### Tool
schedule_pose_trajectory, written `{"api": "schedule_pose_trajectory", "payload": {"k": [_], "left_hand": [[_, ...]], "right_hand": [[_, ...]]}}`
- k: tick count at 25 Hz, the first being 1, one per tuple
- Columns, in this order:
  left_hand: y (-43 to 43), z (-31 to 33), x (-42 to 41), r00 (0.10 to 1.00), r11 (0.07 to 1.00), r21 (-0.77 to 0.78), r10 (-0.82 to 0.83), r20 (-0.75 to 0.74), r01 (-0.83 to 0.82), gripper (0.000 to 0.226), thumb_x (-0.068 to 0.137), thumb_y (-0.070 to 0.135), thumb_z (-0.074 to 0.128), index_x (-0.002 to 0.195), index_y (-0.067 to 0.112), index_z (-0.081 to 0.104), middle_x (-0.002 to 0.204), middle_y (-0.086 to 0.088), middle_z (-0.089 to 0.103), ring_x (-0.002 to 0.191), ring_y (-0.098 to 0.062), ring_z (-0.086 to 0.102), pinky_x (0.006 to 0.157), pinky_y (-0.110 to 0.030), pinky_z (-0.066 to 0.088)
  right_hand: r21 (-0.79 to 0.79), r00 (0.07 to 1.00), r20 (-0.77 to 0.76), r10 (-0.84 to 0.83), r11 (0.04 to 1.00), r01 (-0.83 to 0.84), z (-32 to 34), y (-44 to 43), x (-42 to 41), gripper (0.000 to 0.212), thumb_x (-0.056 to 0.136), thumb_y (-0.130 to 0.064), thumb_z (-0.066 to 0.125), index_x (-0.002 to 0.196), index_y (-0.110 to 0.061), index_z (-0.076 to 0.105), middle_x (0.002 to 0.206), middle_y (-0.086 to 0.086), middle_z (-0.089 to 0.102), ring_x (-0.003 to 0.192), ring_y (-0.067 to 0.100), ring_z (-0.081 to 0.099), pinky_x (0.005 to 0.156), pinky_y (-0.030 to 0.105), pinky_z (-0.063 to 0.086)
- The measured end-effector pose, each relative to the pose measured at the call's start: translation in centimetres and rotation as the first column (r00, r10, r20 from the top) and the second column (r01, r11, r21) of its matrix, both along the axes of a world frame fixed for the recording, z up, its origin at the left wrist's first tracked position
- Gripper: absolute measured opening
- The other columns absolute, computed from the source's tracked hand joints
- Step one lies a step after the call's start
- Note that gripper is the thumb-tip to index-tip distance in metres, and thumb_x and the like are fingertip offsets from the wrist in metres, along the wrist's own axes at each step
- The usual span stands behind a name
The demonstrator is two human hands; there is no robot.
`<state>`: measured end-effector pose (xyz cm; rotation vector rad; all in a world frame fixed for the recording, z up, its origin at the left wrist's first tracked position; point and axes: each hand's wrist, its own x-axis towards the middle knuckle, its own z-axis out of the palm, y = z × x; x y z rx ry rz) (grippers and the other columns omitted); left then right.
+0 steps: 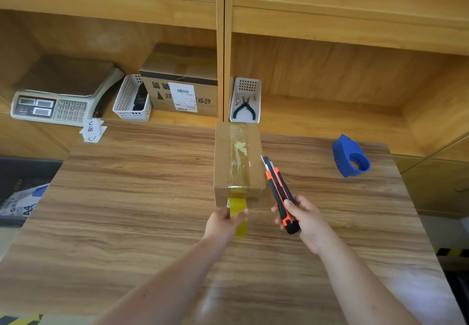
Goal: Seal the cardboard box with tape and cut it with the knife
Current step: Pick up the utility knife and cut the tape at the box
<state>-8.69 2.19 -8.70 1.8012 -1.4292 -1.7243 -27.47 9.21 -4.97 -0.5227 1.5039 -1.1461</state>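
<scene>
A small cardboard box [223, 157] lies on the wooden table [127, 197], with a strip of clear tape running along its top and down its near face. My left hand [223, 223] grips the yellowish tape roll [238, 213] just below the box's near face, the tape still joined to the box. My right hand [302, 219] holds an orange and black utility knife [279, 192] to the right of the box, its blade out and pointing up and away, close to the box's right edge.
A blue tape dispenser [351, 157] lies on the table at the right. Behind the table, shelves hold a scale [58, 96], a white basket [132, 101], a labelled carton [182, 91] and a tray with pliers [245, 103]. Paper slips [92, 130] lie at the back left.
</scene>
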Motion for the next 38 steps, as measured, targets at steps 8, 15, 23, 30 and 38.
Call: {"api": "schedule_pose_trajectory", "payload": {"k": [8, 15, 23, 30, 38], "left_hand": [[1.6, 0.0, 1.7, 0.989, 0.997, -0.022, -0.079, -0.121, 0.077, 0.022, 0.080, 0.003, 0.074, 0.099, 0.012, 0.067, 0.091, -0.007, 0.077, 0.076, -0.011, 0.069, 0.063, -0.014, 0.050], [2.4, 0.2, 2.0, 0.966, 0.997, 0.079, 0.026, -0.259, -0.005, 0.023, 0.085, 0.000, 0.070, 0.108, 0.001, 0.069, 0.100, -0.018, 0.076, 0.073, -0.009, 0.070, 0.061, -0.017, 0.053], [2.7, 0.9, 1.8, 0.955, 0.987, 0.162, 0.062, -0.289, -0.015, 0.023, 0.085, 0.009, 0.073, 0.107, 0.010, 0.071, 0.096, -0.009, 0.078, 0.080, -0.014, 0.073, 0.059, -0.017, 0.053], [3.2, 1.0, 1.4, 0.966, 0.988, 0.153, 0.048, -0.255, -0.009, 0.016, 0.085, 0.010, 0.073, 0.101, 0.014, 0.071, 0.087, -0.002, 0.076, 0.060, 0.002, 0.067, 0.049, -0.010, 0.044], [3.6, 0.6, 1.4, 0.959, 0.982, 0.183, 0.099, -0.264, -0.052, 0.021, 0.084, 0.013, 0.074, 0.105, 0.012, 0.071, 0.095, -0.007, 0.078, 0.085, -0.020, 0.073, 0.078, -0.034, 0.059]], "right_hand": [[0.051, 0.979, -0.204, 0.014, 0.999, -0.004, 0.1, -0.2, -0.8, 0.013, 0.096, -0.020, 0.055, 0.102, -0.012, 0.063, 0.073, 0.009, 0.070, 0.053, 0.020, 0.055, 0.047, 0.030, 0.042], [0.145, 0.617, -0.721, 0.315, 0.939, -0.311, -0.5, -0.1, -3.4, 0.013, 0.082, -0.037, 0.071, 0.077, -0.029, 0.062, 0.063, 0.001, 0.065, 0.052, 0.010, 0.050, 0.054, 0.029, 0.040], [0.236, 0.037, -0.952, 0.305, 0.804, -0.546, 0.8, -0.9, -4.8, 0.018, 0.087, -0.048, 0.061, 0.089, -0.031, 0.066, 0.067, -0.008, 0.062, 0.061, 0.013, 0.052, 0.050, 0.030, 0.040], [0.206, -0.181, -0.977, 0.114, 0.731, -0.651, -0.2, -2.3, -4.4, 0.028, 0.087, -0.051, 0.049, 0.084, -0.028, 0.065, 0.065, -0.013, 0.063, 0.062, 0.014, 0.061, 0.043, 0.020, 0.029], [0.284, -0.193, -0.959, 0.208, 0.723, -0.630, 0.3, -2.5, -5.9, 0.021, 0.089, -0.046, 0.058, 0.092, -0.027, 0.066, 0.078, -0.009, 0.067, 0.079, 0.017, 0.062, 0.051, 0.029, 0.048]]}}
